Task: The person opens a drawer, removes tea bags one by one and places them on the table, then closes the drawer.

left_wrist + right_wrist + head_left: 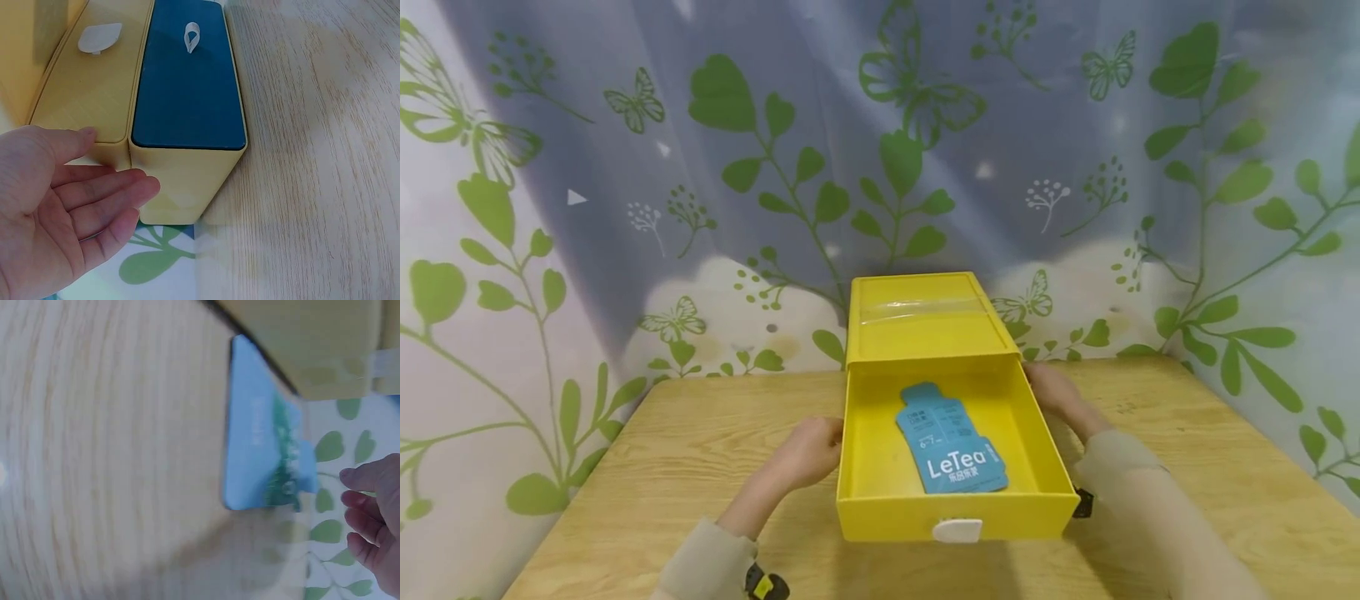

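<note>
A yellow drawer [958, 521] with a white pull tab [957, 531] is slid out of its yellow box [925, 317]. Inside lies a blue bottle-shaped piece printed LeTea [955, 442]. My left hand [811, 450] is at the drawer's left wall; in the left wrist view its thumb lies at the edge of a yellow front panel [94, 81], fingers nearly straight. Beyond the drawer's right wall is my right hand [1052, 387], partly hidden by the box. The right wrist view shows its fingers loosely bent, holding nothing, near a blue pack with a green patch [253, 437].
Alongside the yellow panel, a dark blue panel [187, 81] carries a white loop [192, 37]. Clear tape [917, 310] crosses the box top. The wooden table [700, 417] ends against a leaf-patterned curtain [775, 167] behind and at both sides.
</note>
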Tool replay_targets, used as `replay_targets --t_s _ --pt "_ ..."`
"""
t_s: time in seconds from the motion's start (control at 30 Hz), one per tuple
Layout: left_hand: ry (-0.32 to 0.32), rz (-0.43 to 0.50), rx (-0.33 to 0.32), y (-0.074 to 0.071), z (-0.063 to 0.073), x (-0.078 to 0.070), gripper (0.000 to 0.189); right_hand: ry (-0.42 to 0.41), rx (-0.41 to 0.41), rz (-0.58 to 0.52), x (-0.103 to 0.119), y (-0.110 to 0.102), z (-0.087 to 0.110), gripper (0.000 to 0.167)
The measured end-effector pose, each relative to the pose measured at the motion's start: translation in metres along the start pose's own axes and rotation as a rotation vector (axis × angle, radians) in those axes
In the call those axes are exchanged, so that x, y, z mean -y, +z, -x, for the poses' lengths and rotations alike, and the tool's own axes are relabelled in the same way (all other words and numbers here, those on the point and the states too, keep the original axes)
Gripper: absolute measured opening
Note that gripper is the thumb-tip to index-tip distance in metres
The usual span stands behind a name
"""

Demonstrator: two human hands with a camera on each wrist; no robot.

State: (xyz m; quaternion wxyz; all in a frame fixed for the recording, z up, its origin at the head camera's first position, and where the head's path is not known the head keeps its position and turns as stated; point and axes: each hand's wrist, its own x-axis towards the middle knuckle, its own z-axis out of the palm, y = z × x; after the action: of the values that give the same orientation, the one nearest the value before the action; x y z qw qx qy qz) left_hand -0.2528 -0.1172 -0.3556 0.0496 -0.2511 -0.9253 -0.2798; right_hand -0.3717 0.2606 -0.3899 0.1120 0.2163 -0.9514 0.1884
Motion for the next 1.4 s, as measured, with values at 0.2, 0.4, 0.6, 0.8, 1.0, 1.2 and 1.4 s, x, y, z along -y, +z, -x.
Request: replay_targets --t_s 0.2,0.4,0.6,0.8,1.0,1.2,1.4 --pt "-0.003 -0.017 -0.007 0.0 0.0 0.001 0.013 -0.041 -0.009 -0.021 0.01 -0.025 0.001 0.012" --pt "-0.003 -0.023 -0.001 0.0 0.0 0.0 0.013 -0.106 0.003 -0.021 0.019 -0.05 0.005 0.016" --pt "0.008 -0.019 0.004 0.0 0.0 0.0 0.014 -0.079 0.095 -0.024 0.026 -0.067 0.011 0.02" --pt "0.02 -0.015 0.004 0.0 0.0 0.001 0.014 -0.102 0.126 0.006 0.04 -0.093 0.019 0.016" --pt "0.018 0.002 0.015 -0.001 -0.001 0.001 0.015 -0.152 0.127 -0.019 0.063 -0.124 0.026 0.012" --pt "0.025 0.001 0.023 -0.002 -0.001 0.002 0.013 -0.17 0.148 -0.014 0.09 -0.149 0.032 0.013" --pt "0.038 0.001 0.014 -0.002 -0.001 0.003 0.012 -0.236 0.155 -0.008 0.116 -0.164 0.036 0.011"
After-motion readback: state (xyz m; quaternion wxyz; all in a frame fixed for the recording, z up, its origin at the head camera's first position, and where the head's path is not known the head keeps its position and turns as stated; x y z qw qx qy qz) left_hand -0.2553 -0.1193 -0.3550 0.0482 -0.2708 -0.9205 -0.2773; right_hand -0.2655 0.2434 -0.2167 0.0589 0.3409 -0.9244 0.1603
